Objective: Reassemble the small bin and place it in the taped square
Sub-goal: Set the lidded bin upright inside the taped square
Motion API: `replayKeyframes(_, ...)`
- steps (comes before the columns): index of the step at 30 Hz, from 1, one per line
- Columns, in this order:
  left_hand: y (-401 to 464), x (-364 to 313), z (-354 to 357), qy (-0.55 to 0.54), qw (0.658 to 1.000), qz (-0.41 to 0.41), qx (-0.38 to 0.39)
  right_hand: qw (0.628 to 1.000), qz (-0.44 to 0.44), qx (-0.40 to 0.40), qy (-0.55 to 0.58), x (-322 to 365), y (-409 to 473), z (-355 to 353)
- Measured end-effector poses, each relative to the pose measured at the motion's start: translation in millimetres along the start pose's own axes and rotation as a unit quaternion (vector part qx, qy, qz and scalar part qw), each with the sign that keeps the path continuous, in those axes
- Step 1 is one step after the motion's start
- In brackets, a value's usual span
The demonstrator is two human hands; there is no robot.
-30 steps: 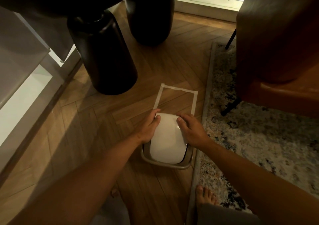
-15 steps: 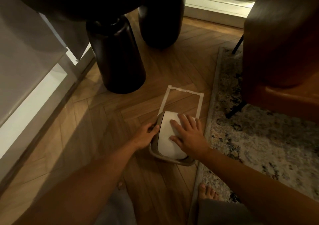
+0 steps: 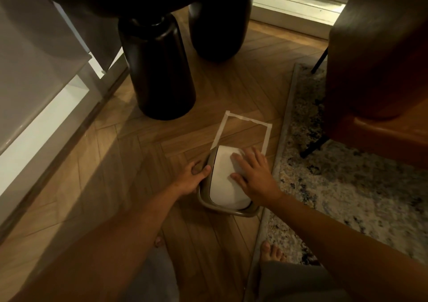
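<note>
Small bin (image 3: 228, 205): taupe body with a white domed lid (image 3: 225, 181) seated on top, standing on the herringbone wood floor (image 3: 143, 162); its far end overlapped the near, open end of the taped square (image 3: 243, 130), the rest of the body lay outside the tape toward the person. Left hand (image 3: 191, 177): grip closed on the bin's left rim, thumb on the upper edge, fingers curled down the outer side. Right hand (image 3: 253, 176): flat on the lid, fingers spread and extended, palm pressing down, not wrapped around anything. Taped square: pale masking tape, three sides visible, just beyond both grips. Dark rounded table leg (image 3: 159, 70): beyond and left of the left-hand grip, well apart from the bin; a second dark leg (image 3: 217, 23) farther off. Patterned rug (image 3: 347, 174): immediately right of the right-hand grip, its edge running alongside the bin. Brown leather chair (image 3: 379, 70): beyond and right of the rug's edge, standing on the rug. Bare toes (image 3: 272, 253): near side of the grips, at the rug's edge.
</note>
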State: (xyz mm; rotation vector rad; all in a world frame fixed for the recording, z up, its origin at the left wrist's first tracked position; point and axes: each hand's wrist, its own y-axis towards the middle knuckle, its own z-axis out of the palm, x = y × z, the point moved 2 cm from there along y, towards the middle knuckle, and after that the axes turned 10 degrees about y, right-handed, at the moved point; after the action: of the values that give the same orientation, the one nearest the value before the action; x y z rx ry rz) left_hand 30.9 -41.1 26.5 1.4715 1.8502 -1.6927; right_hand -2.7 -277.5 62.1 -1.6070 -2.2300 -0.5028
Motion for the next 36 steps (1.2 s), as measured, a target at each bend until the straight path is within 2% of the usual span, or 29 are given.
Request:
replayKeyframes(3, -4.7, 6.7, -1.1, -0.018, 1.000, -0.016, 0.012, 0.987, 0.107, -0.057, 0.102, -11.5, -13.7, -4.3)
replayKeyframes(5, -10.7, 11.4, -4.8, -0.022, 0.999, -0.029, 0.016, 0.954, 0.185, -0.081, 0.220, -15.3, -29.6, -3.1)
replayKeyframes(8, -22.0, 24.5, -0.3, -0.052, 0.997, -0.057, 0.016, 0.867, 0.321, -0.037, 0.380, -18.7, -61.5, 6.5)
replayKeyframes(10, -32.3, 34.7, 10.7, -0.092, 0.993, -0.072, 0.016, 0.854, 0.351, 0.013, 0.385, -20.6, -79.9, 12.6)
replayKeyframes(13, -45.3, 47.3, 27.9, -0.127, 0.989, -0.071, 0.001, 0.861, 0.340, 0.019, 0.378, -21.1, -89.3, 16.8)
replayKeyframes(19, -53.7, 60.7, 52.0, -0.054, 0.996, -0.015, -0.074, 0.867, 0.308, 0.019, 0.392, -13.9, -101.3, 30.8)
replayKeyframes(29, -52.3, 58.3, 48.3, 0.054, 0.995, 0.057, -0.066, 0.873, 0.282, -0.006, 0.397, -3.6, -109.4, 40.6)
replayKeyframes(32, -55.3, 61.5, 50.7, 0.121, 0.989, 0.030, -0.081, 0.868, 0.268, -0.035, 0.416, 3.3, -114.4, 40.4)
replayKeyframes(36, -58.9, 56.2, 54.3, 0.120, 0.988, 0.035, -0.089, 0.868, 0.256, -0.073, 0.420, 18.1, -114.9, 42.1)
